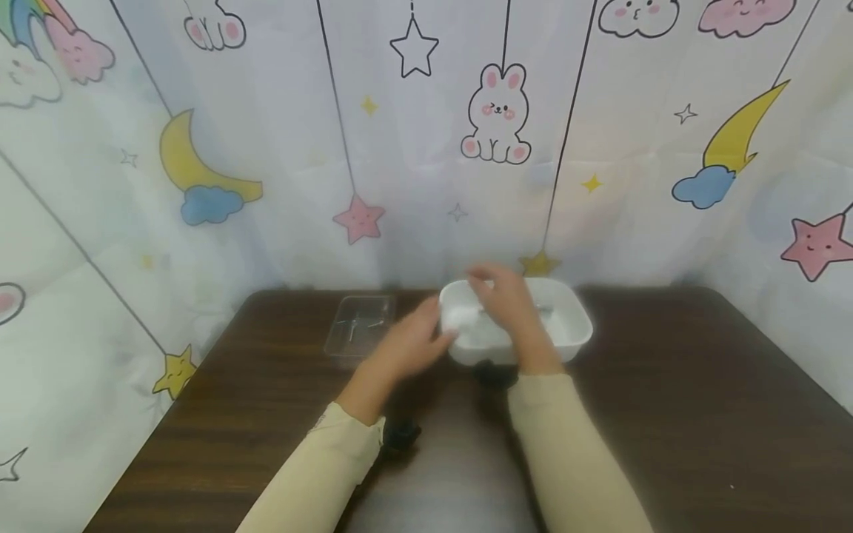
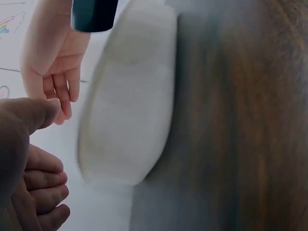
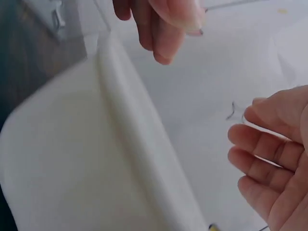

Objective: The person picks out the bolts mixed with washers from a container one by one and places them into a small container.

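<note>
A white rounded basin (image 1: 576, 342) stands at the back of the dark table. Above it is my right hand (image 1: 509, 300), its fingers loosely bent and nothing seen between them in the right wrist view. My left hand (image 1: 415, 339) hovers by the basin's left side; its thumb (image 2: 36, 113) and fingers (image 2: 45, 180) stand apart. Inside the basin lies a small greyish item (image 1: 545, 307), partly hidden by the right hand and too blurred to name. To the left sits a shallow clear plastic tray (image 1: 338, 344) with several small, thin metallic pieces (image 1: 353, 328).
The brown wooden table (image 1: 700, 414) extends on both sides of the basin. A white curtain (image 1: 413, 148) printed with rabbits, stars and moons hangs right behind the table. A pale strip (image 1: 446, 481) lies between the forearms at the front.
</note>
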Demonstrator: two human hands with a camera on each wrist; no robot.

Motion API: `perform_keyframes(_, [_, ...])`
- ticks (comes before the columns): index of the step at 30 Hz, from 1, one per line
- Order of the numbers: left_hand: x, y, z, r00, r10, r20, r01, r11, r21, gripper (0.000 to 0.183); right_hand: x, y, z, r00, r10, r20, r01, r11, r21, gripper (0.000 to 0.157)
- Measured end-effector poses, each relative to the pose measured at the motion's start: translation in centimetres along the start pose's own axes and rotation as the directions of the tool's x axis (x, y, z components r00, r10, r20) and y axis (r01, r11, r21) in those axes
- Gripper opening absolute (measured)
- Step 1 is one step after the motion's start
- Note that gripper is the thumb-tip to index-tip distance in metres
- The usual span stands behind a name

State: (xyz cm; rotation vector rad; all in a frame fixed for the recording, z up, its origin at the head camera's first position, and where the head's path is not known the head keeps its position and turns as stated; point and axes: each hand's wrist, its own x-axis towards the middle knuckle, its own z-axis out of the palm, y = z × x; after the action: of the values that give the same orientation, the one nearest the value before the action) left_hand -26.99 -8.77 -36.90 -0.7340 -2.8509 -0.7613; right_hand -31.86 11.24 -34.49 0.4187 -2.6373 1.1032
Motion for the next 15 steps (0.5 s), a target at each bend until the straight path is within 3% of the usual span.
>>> perform_keyframes(5, [0.0, 0.4, 0.9, 0.999, -0.043, 0.030, 0.043, 0.999, 0.026, 0.067, 0.2, 1.6, 0.3, 0.994, 0.098, 0.044, -0.096, 0.995, -0.037, 0.039])
perform_keyframes(15, [0.0, 0.5, 1.1, 0.997, -0.061, 0.044, 0.059, 0.997, 0.039, 0.072, 0.3, 3.6, 1.1, 0.972, 0.206, 0.115, -0.188, 0.970, -0.156, 0.037])
